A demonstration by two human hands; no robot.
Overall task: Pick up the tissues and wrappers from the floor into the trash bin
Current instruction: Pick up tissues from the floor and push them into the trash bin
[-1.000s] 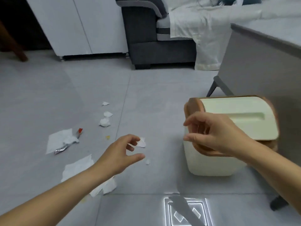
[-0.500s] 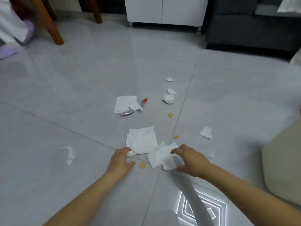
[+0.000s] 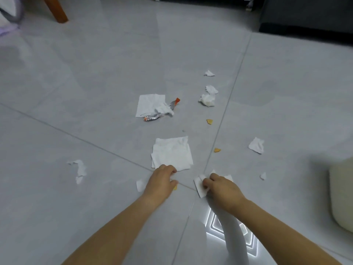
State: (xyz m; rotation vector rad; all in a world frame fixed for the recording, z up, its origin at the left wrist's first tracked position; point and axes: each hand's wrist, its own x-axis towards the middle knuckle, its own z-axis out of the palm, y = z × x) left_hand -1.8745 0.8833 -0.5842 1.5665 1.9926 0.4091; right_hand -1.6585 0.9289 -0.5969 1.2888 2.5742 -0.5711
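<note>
Your right hand (image 3: 219, 185) is clenched on a crumpled tissue (image 3: 199, 185) on the floor (image 3: 95, 92). Your left hand (image 3: 162, 180) has loose fingers touching the near edge of a flat tissue (image 3: 172, 153). The foil wrapper (image 3: 154, 116) lies well beyond; the trash bin (image 3: 342, 196) sits at far right.

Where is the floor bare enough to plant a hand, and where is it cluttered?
Bare: the left tiles between the wooden leg and the torn strip, and far right beyond the crumpled scrap. Crowded: the centre, from the foil wrapper to the flat tissue at the left hand.
</note>
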